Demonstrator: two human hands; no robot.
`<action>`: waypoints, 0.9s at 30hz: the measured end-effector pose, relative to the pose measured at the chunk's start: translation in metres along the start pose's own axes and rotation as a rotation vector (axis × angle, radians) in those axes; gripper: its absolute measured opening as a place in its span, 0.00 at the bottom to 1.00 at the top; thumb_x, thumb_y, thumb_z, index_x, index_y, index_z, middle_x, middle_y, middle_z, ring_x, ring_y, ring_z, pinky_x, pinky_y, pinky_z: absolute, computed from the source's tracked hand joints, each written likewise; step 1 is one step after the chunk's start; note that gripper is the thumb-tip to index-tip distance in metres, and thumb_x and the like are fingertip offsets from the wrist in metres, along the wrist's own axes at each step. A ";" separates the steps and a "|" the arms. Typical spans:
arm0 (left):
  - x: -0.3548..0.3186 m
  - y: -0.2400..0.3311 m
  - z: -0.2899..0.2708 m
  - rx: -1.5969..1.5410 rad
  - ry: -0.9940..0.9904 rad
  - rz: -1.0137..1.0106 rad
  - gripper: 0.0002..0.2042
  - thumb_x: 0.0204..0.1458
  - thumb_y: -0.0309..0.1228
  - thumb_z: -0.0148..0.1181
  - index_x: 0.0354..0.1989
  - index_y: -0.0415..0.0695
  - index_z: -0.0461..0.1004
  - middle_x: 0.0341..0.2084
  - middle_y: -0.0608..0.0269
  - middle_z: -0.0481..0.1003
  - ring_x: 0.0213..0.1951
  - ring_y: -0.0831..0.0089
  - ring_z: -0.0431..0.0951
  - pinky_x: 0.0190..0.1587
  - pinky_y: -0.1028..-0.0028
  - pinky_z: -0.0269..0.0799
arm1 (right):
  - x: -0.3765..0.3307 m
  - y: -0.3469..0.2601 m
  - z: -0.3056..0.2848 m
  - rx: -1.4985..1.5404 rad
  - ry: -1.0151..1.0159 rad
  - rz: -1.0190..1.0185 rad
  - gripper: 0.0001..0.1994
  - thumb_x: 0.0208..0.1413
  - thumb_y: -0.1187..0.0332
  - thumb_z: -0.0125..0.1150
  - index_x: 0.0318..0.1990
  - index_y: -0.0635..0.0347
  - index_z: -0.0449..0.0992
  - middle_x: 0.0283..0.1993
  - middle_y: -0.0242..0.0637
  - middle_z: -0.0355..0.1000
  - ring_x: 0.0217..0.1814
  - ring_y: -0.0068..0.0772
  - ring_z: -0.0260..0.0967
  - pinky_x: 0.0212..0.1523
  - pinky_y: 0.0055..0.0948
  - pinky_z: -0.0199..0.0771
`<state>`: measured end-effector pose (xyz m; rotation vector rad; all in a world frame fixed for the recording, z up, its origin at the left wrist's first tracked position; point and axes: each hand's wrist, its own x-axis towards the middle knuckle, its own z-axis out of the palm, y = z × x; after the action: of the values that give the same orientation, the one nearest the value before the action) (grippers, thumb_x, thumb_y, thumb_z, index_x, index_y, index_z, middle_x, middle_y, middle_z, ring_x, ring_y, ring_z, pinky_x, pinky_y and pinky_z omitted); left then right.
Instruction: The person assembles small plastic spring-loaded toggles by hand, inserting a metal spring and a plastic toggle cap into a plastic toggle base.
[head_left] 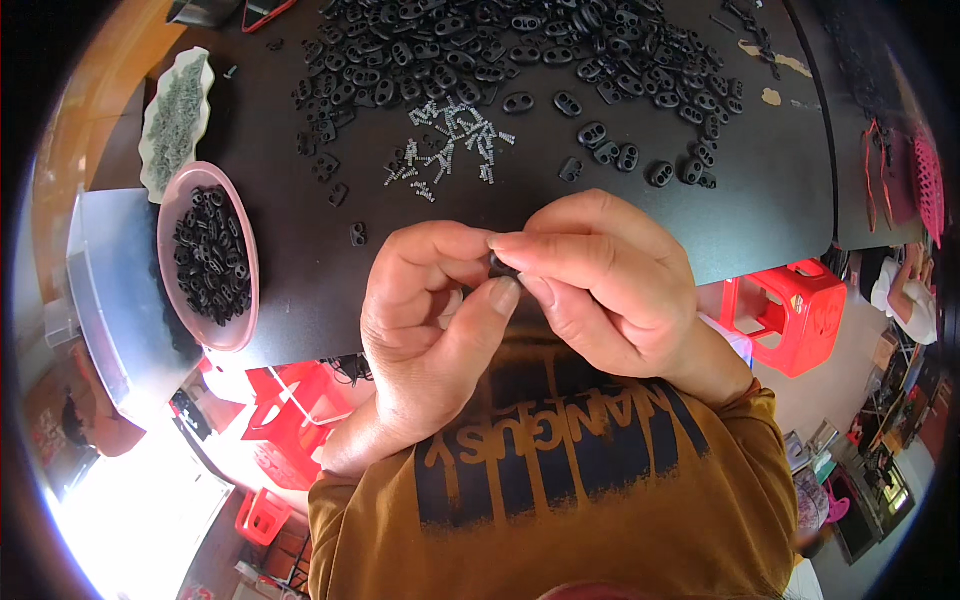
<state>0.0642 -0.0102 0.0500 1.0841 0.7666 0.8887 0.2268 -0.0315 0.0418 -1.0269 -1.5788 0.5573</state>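
Note:
Close to the table's near edge, my left hand (415, 320) and my right hand (615, 285) meet fingertip to fingertip. Both pinch a small black cord lock (499, 266), mostly covered by the fingers. Something pale shows inside the curled left fingers; I cannot make out what. Just beyond the hands lies a loose scatter of small metal springs (462, 130). Behind them spreads a big heap of black two-hole cord locks (420, 60). A few single ones, such as a cord lock piece (358, 234), lie nearer the left hand.
To the left, a pink oval bowl (254, 290) holds small black parts. Beyond it, a white wavy-edged dish (151, 150) is filled with springs. Red plastic stools (815, 320) stand below the dark table (760, 225) on both sides. A pink basket (930, 185) is far right.

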 end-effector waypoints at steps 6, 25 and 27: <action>0.001 0.001 0.001 -0.144 -0.040 0.020 0.17 0.50 0.13 0.49 0.50 0.36 0.61 0.35 0.61 0.72 0.34 0.82 0.71 0.37 0.84 0.68 | 0.000 0.001 -0.002 0.140 -0.046 0.045 0.16 0.45 0.79 0.61 0.45 0.67 0.73 0.36 0.43 0.70 0.30 0.27 0.67 0.28 0.20 0.68; 0.003 -0.013 -0.003 -0.291 -0.154 0.023 0.16 0.54 0.15 0.48 0.52 0.36 0.62 0.44 0.52 0.71 0.43 0.71 0.74 0.46 0.73 0.73 | -0.007 0.007 -0.005 0.220 -0.067 0.110 0.17 0.50 0.71 0.59 0.46 0.71 0.70 0.39 0.44 0.68 0.36 0.28 0.66 0.33 0.21 0.66; 0.003 -0.011 -0.001 -0.264 -0.160 0.049 0.16 0.54 0.16 0.48 0.52 0.36 0.62 0.43 0.52 0.72 0.43 0.71 0.74 0.46 0.73 0.73 | -0.008 0.008 -0.005 0.228 -0.074 0.118 0.16 0.51 0.70 0.59 0.46 0.71 0.71 0.39 0.44 0.68 0.35 0.29 0.66 0.32 0.21 0.67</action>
<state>0.0672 -0.0095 0.0393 0.9300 0.4766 0.9039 0.2343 -0.0351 0.0330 -0.9386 -1.4858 0.8442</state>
